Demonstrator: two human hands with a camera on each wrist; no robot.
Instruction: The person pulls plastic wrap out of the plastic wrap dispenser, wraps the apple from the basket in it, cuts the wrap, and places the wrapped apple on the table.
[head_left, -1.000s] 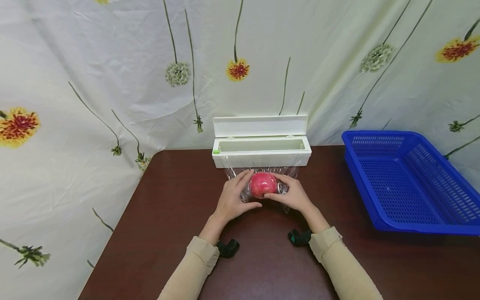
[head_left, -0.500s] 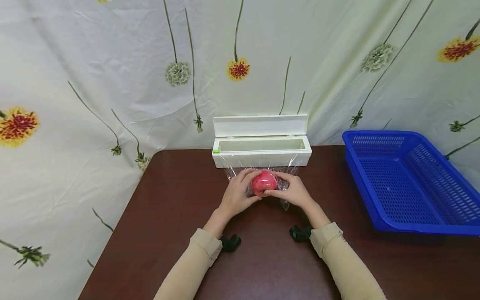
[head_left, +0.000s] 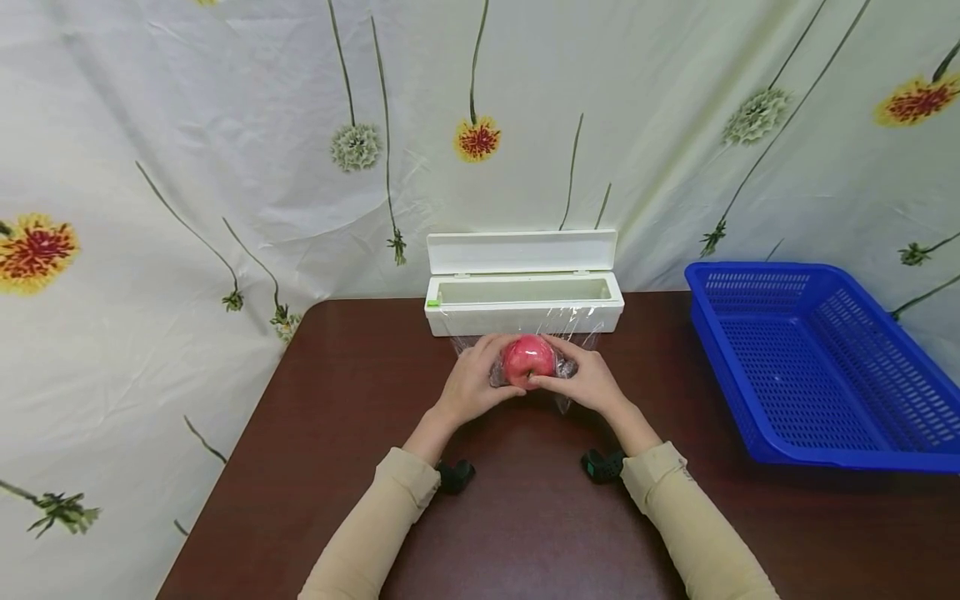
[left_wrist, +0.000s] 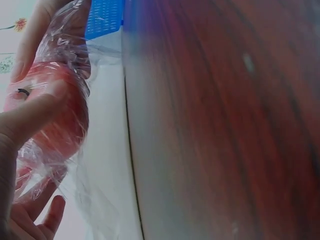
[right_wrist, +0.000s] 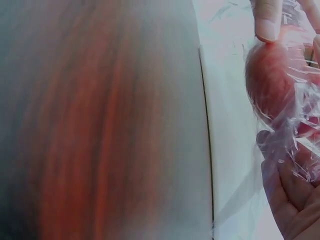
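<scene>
A red apple [head_left: 528, 358], partly covered in clear cling film [head_left: 564, 402], is held between both hands near the front of a white cling film box [head_left: 525, 318]. My left hand [head_left: 468, 382] grips its left side, the thumb low and the fingers over the top. From the right, my right hand [head_left: 590, 382] grips it the same way, thumb near the stem hollow. In the left wrist view the film lies crinkled over the apple [left_wrist: 62, 125]. Bunched film [right_wrist: 302, 107] gathers beside the apple in the right wrist view. A stretch of film still runs to the box.
The box's lid [head_left: 522, 252] stands raised. To the right sits a blue plastic basket [head_left: 798, 383]. Everything rests on a dark brown wooden table [head_left: 360, 400], with a flowered white cloth [head_left: 262, 125] hanging behind. Dark wrist cameras [head_left: 455, 477] are strapped to both wrists.
The apple has rolled slightly toward the box, and its stem hollow has come into view. My left hand has closed in, its thumb moving onto the apple. The right hand has shifted little.
</scene>
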